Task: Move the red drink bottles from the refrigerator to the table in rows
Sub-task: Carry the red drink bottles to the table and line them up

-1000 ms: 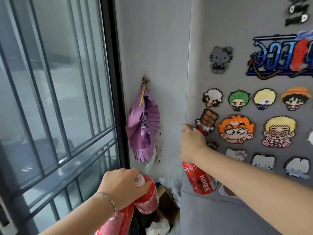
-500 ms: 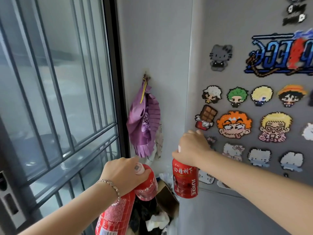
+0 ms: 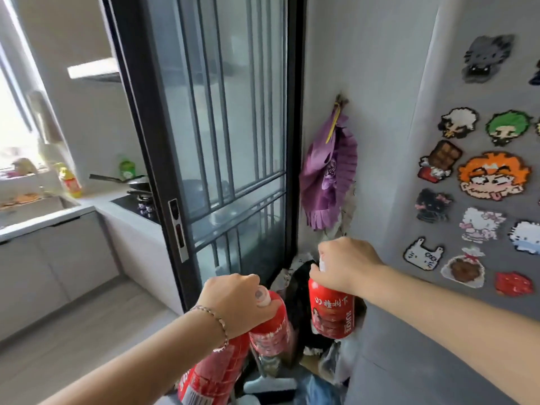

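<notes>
My left hand (image 3: 235, 302) grips two red drink bottles by their necks: one (image 3: 270, 328) hangs to the right of my wrist, the other (image 3: 213, 372) hangs below my forearm. My right hand (image 3: 344, 264) holds a third red drink bottle (image 3: 331, 314) by its cap; it hangs upright with a red label reading JUICE. The grey refrigerator door (image 3: 409, 287) stands shut on the right, covered with pixel-bead magnets. The table is out of view.
A dark-framed sliding glass door (image 3: 222, 141) stands straight ahead. Left of it runs a kitchen counter (image 3: 87, 209) with a pan on a stove. A purple cloth (image 3: 327, 173) hangs on the wall. Bags and clutter (image 3: 306, 375) lie on the floor beside the refrigerator.
My right hand came off the refrigerator door and dropped lower with its bottle. My view swung left, and the kitchen counter now shows past the sliding door.
</notes>
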Demonstrator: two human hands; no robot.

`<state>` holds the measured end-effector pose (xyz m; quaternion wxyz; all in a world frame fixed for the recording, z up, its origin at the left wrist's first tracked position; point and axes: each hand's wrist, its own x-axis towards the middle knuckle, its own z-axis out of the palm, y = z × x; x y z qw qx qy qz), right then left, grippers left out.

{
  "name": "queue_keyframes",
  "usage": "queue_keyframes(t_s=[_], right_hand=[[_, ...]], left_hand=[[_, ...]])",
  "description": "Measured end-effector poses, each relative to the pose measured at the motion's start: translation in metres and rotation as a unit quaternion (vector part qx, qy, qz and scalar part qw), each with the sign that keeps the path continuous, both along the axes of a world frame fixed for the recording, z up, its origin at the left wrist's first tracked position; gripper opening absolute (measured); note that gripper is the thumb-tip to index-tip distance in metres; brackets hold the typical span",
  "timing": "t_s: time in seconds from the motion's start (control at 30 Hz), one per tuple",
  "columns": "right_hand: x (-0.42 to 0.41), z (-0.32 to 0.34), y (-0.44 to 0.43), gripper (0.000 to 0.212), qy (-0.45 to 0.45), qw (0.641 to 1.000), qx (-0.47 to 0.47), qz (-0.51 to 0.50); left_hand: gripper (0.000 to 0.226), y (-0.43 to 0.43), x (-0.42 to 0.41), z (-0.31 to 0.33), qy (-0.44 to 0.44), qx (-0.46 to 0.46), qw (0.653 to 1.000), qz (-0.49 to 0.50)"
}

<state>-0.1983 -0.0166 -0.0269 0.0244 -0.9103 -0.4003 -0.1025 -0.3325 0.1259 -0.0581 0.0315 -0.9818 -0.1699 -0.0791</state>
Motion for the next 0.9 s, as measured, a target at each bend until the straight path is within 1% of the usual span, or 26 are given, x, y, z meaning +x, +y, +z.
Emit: queue_keyframes(t_s=[0.13,0.23,0.33,0.43,0.5,0.6,0.77,0.9], right_hand=[[-0.041,-0.018,0.016,0.032,0.038,0.994,0.007,0.100],[-0.083,-0.033,0.024,0.031,0.046,0.979,0.029,0.195],[-0.138,-0.047,0.022,0.023,0.061,0.952,0.045,0.297],[-0.208,-0.057,0.015,0.028,0.069,0.912,0.027,0.404],[-0.261,-0.062,0.009,0.032,0.082,0.882,0.007,0.464],[-0.349,-0.071,-0.008,0.034,0.086,0.832,-0.014,0.548],[-0.509,-0.082,-0.064,0.030,0.087,0.751,-0.045,0.653],[-0.636,-0.084,-0.127,0.025,0.091,0.682,-0.087,0.720]], left_hand=[[0.046,-0.016,-0.058,-0.016,-0.016,-0.001,0.996,0.089],[0.048,-0.038,-0.109,-0.031,-0.021,-0.001,0.983,0.182],[0.049,-0.069,-0.172,-0.048,-0.026,-0.006,0.959,0.283],[0.048,-0.111,-0.245,-0.061,-0.012,0.005,0.925,0.379],[0.049,-0.144,-0.295,-0.068,-0.006,-0.004,0.898,0.440],[0.052,-0.196,-0.377,-0.074,-0.002,-0.022,0.847,0.531],[0.053,-0.303,-0.516,-0.080,-0.029,-0.018,0.738,0.674],[0.052,-0.401,-0.624,-0.080,-0.037,-0.020,0.654,0.756]])
